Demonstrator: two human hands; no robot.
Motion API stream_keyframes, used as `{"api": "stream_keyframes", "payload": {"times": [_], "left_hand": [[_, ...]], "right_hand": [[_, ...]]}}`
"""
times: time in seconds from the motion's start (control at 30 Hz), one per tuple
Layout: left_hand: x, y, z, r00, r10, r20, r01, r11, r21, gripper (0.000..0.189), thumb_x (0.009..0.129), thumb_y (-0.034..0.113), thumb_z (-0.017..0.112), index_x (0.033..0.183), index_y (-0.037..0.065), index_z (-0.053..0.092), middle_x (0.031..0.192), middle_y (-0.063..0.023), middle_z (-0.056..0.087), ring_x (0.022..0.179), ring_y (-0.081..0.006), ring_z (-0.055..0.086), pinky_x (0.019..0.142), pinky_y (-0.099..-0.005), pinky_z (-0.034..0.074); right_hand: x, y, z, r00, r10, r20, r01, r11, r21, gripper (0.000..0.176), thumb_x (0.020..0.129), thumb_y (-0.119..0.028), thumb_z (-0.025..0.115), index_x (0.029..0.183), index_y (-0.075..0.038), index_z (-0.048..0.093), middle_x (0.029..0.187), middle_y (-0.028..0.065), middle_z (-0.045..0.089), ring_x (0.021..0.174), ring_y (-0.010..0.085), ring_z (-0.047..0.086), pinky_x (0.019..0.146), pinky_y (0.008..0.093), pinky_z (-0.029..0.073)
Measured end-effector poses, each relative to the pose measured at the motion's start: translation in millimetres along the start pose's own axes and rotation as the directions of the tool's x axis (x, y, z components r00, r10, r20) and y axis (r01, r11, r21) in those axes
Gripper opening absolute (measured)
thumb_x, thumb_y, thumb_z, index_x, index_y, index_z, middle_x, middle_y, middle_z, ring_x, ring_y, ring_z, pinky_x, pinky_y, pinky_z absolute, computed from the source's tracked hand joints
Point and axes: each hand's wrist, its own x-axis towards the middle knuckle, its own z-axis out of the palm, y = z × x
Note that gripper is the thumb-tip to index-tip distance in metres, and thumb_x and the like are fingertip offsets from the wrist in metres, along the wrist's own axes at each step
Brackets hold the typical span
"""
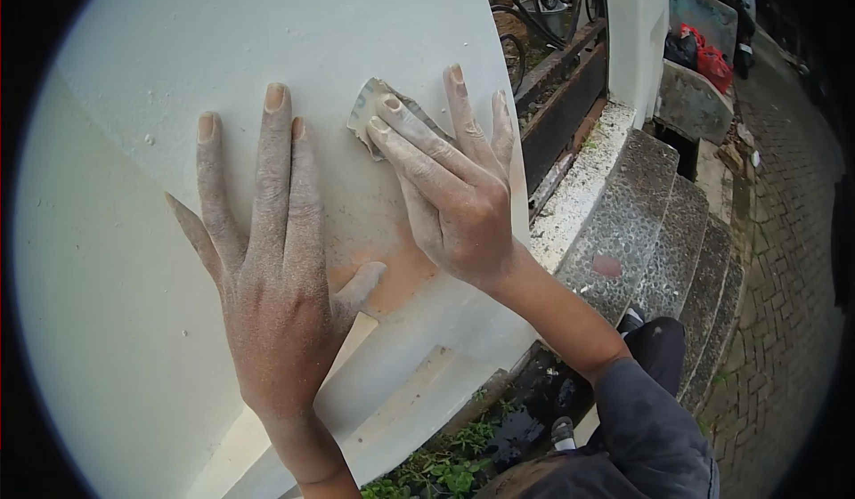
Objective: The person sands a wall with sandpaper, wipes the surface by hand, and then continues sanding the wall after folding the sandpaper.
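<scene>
My left hand [280,267] lies flat against a pale painted wall [294,18], fingers spread and coated in white dust. It holds nothing. Up and to its right, my right hand [459,196] presses a folded, worn piece of sandpaper [363,114] to the same wall. Two of its fingers lie over the sheet, and the other two stretch out beside it on the surface. The thumb is mostly hidden. Between the hands the wall shows a rubbed orange-brown patch [396,276].
A dark metal gate [557,107] with scrollwork stands beyond the wall's right edge. Speckled stone steps [623,232] lead down to a brick-paved lane [788,259]. Green plants [454,463] grow at the wall's foot. Red and black bags [712,67] lie farther off.
</scene>
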Motion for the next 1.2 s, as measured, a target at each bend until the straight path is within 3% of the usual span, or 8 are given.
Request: {"api": "stream_keyframes", "payload": {"times": [0.2,0.33,0.53,0.67,0.73,0.93,1.07,1.2], "left_hand": [[0,-1,-1,1.000,-0.012,0.019,0.011,0.999,0.050,0.114,0.037,0.038,0.079,0.139,0.014,0.033,0.147,0.0002,0.028,0.138,-0.0317,0.014,0.111,-0.0553,0.012],[0,0,1,1.000,-0.022,0.013,0.022,1.000,0.013,0.114,0.036,0.034,0.080,0.139,0.016,0.033,0.147,0.0021,0.028,0.138,-0.0300,0.014,0.111,-0.0563,0.012],[0,-2,-1,1.000,0.012,0.025,-0.016,0.989,0.145,0.113,0.036,0.038,0.079,0.138,0.016,0.035,0.146,0.0022,0.028,0.138,-0.0295,0.014,0.111,-0.0570,0.012],[0,-2,1,1.000,-0.006,0.011,0.005,0.998,0.059,0.114,0.035,0.036,0.079,0.138,0.017,0.035,0.146,0.0027,0.029,0.138,-0.0300,0.014,0.111,-0.0560,0.013],[-1,-1,1,1.000,-0.016,0.015,0.015,0.998,0.054,0.115,0.034,0.035,0.079,0.138,0.017,0.035,0.146,0.0033,0.029,0.138,-0.0294,0.015,0.111,-0.0553,0.014],[0,2,-3,0.999,-0.030,0.022,0.029,0.999,0.044,0.115,0.033,0.038,0.078,0.138,0.016,0.035,0.146,0.0026,0.029,0.138,-0.0298,0.015,0.112,-0.0535,0.014],[0,2,0,0.999,-0.027,0.018,0.026,0.999,0.027,0.117,0.032,0.032,0.080,0.138,0.016,0.034,0.146,0.0027,0.029,0.137,-0.0297,0.015,0.112,-0.0532,0.014],[0,2,-2,0.999,-0.028,0.024,0.028,1.000,0.014,0.118,0.031,0.028,0.082,0.138,0.016,0.034,0.146,0.0019,0.029,0.137,-0.0301,0.015,0.112,-0.0532,0.015]], "right_hand": [[-112,11,7,0.990,0.080,0.118,-0.081,0.997,0.001,0.031,0.081,-0.009,0.058,0.110,-0.017,0.064,0.119,0.0000,0.060,0.129,0.0358,0.036,0.105,0.0599,0.007],[-4,2,5,0.999,0.005,-0.053,-0.005,1.000,0.003,0.023,0.081,-0.011,0.059,0.102,-0.016,0.067,0.117,0.0001,0.061,0.128,0.0360,0.037,0.105,0.0589,0.006],[-62,-25,-4,0.983,0.096,0.157,-0.102,0.994,0.028,0.028,0.080,-0.008,0.059,0.107,-0.013,0.066,0.118,0.0022,0.061,0.128,0.0393,0.035,0.105,0.0590,0.004],[-21,4,0,1.000,0.022,0.000,-0.022,0.998,-0.065,0.029,0.080,-0.009,0.059,0.108,-0.013,0.065,0.118,0.0028,0.060,0.129,0.0372,0.035,0.105,0.0587,0.004],[11,2,3,0.997,0.016,-0.080,-0.015,1.000,0.015,0.030,0.080,-0.008,0.058,0.108,-0.014,0.065,0.118,0.0028,0.061,0.129,0.0372,0.035,0.106,0.0589,0.003],[-97,24,0,0.993,0.061,0.103,-0.061,0.998,-0.005,0.034,0.079,-0.004,0.057,0.110,-0.015,0.065,0.120,0.0027,0.059,0.130,0.0367,0.033,0.106,0.0585,0.003],[3,9,-3,0.999,0.025,-0.045,-0.026,1.000,-0.012,0.033,0.078,-0.004,0.058,0.108,-0.016,0.065,0.119,0.0026,0.060,0.130,0.0372,0.033,0.105,0.0595,0.004],[-62,7,2,0.991,0.107,0.079,-0.113,0.991,0.073,0.031,0.081,-0.007,0.058,0.109,-0.017,0.065,0.118,0.0015,0.061,0.130,0.0373,0.033,0.105,0.0601,0.004]]}}
